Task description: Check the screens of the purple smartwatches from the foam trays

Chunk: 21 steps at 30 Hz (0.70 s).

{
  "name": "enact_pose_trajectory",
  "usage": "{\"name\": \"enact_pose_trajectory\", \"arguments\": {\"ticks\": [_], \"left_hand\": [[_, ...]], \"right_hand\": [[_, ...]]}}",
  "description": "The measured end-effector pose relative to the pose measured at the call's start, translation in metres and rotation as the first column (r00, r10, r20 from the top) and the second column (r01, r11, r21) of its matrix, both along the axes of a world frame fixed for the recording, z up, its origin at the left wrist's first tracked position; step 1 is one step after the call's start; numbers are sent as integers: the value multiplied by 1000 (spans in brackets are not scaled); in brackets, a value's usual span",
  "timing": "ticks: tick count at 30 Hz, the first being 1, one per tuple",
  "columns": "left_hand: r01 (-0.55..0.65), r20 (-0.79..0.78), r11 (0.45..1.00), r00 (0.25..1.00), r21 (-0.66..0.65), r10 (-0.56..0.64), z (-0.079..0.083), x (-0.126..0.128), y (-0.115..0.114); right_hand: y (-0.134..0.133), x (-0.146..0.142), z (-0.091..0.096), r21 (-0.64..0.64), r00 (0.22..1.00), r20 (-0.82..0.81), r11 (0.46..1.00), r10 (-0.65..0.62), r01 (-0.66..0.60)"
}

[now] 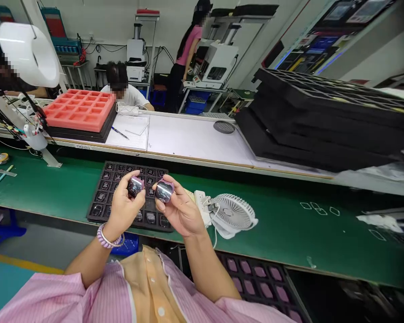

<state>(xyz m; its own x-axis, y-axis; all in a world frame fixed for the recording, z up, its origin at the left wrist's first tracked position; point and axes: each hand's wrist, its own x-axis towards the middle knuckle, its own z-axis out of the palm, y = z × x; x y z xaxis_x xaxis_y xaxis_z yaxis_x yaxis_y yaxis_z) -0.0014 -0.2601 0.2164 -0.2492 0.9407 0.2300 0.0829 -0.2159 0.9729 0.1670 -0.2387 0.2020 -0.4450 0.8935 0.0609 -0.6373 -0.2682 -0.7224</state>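
Observation:
My left hand (pixel 129 204) is closed on a small smartwatch-like case (pixel 135 186) with a dark glossy face and a purple edge. Close beside it, my right hand (pixel 182 208) grips a second, similar watch case (pixel 164 190), its shiny face tilted up. The two cases are apart from each other. Both are held above a black compartment tray (pixel 99 197) on the green bench, whose pockets hold several dark watch-sized pieces. My hands and forearms hide part of that tray.
Right of my hands stand a white power strip (pixel 202 206) and a white fan (pixel 234 213). Another tray with purple pieces (pixel 260 271) sits below the bench edge. Black foam trays (pixel 309 121) and a red tray (pixel 81 110) occupy the shelf. Two people are beyond it.

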Motion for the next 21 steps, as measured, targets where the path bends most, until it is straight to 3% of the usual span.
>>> {"name": "enact_pose_trajectory", "arguments": {"ticks": [3, 10, 15, 21], "left_hand": [[47, 38, 999, 998, 13, -47, -1, -43, -28], [126, -53, 992, 991, -6, -126, 3, -135, -84], [191, 8, 982, 982, -4, -191, 11, -161, -110], [188, -42, 982, 981, 10, -187, 14, -166, -127]], "right_hand": [[-35, -43, -1, 9, 999, -18, 999, -51, 51], [-107, -134, -1, -19, 991, -61, 992, -123, 122], [-137, -163, 9, -6, 988, -16, 988, -154, 154], [-157, -170, 15, 10, 988, -10, 988, -154, 154]]}}
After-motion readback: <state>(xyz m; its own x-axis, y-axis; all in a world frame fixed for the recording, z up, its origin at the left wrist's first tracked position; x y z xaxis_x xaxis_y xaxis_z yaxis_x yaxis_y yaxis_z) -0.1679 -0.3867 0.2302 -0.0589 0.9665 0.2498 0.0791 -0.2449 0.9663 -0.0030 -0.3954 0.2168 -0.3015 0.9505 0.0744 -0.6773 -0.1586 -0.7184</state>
